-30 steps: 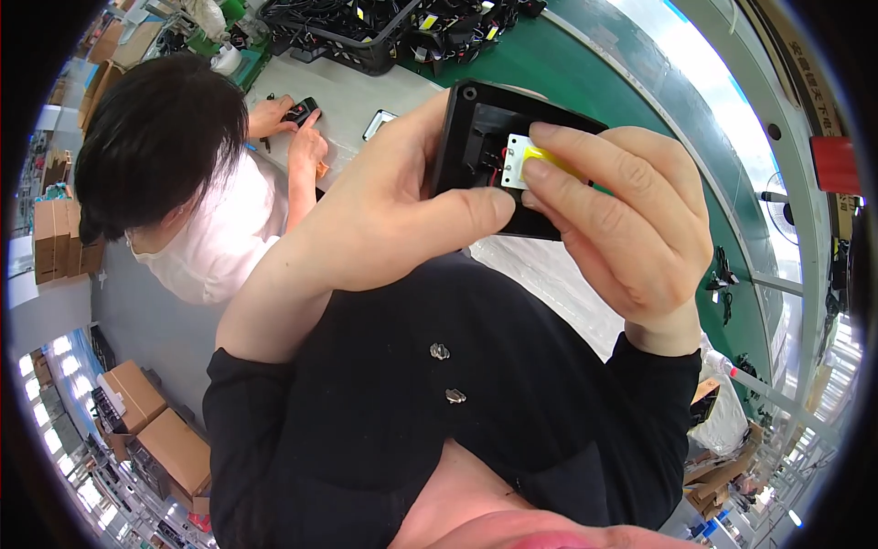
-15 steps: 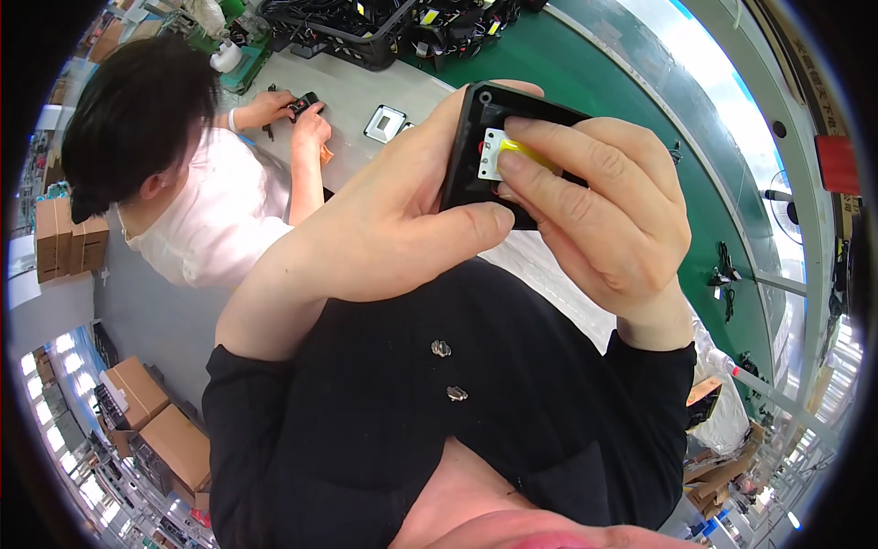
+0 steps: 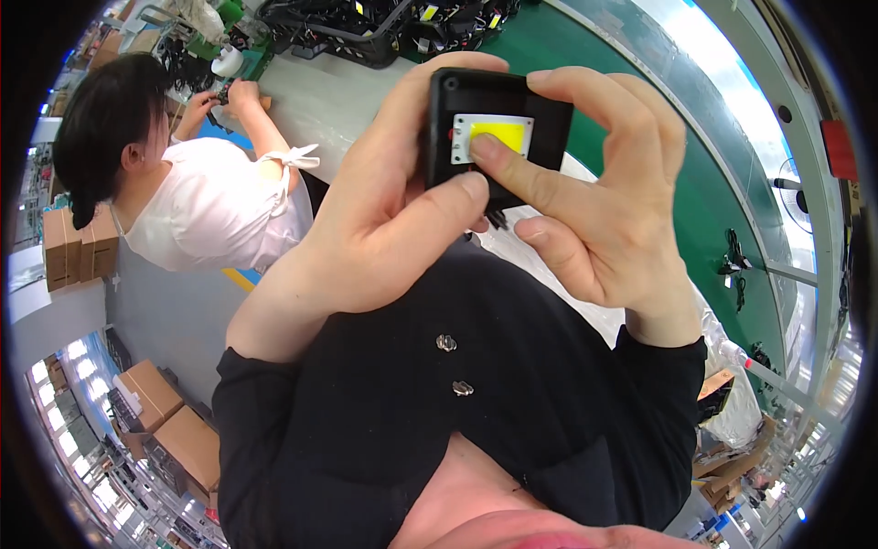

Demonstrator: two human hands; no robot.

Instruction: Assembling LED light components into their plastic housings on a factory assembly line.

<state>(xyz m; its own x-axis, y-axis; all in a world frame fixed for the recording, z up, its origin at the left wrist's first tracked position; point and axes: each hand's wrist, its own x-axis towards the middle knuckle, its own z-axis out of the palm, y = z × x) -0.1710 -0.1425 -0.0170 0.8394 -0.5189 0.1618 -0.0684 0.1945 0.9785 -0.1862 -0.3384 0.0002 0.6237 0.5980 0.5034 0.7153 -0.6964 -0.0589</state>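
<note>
My left hand [image 3: 380,220] grips a black rectangular housing [image 3: 551,119] in front of my chest, fingers behind it and thumb on its near edge. Inside the housing lies a white-framed LED panel [image 3: 518,139] with a yellow face. A red spot and small holes show along the panel's left side. One finger of my right hand [image 3: 631,197] presses on the yellow face. Another right fingertip touches the housing's upper right corner, and the thumb stays apart, so the hand is open. Short black wire hangs below the housing.
At the left a co-worker in white [image 3: 206,201] handles something small beside a green machine [image 3: 247,64]. A black basket [image 3: 380,46] of dark parts stands at the far side. Black cables [image 3: 734,256] lie on the green surface to the right. Cardboard boxes [image 3: 183,439] sit lower left.
My right hand has spread from a pinch around the LED panel to one finger pressing it, uncovering the yellow face. The housing shifted slightly left. The co-worker's hands moved toward the green machine.
</note>
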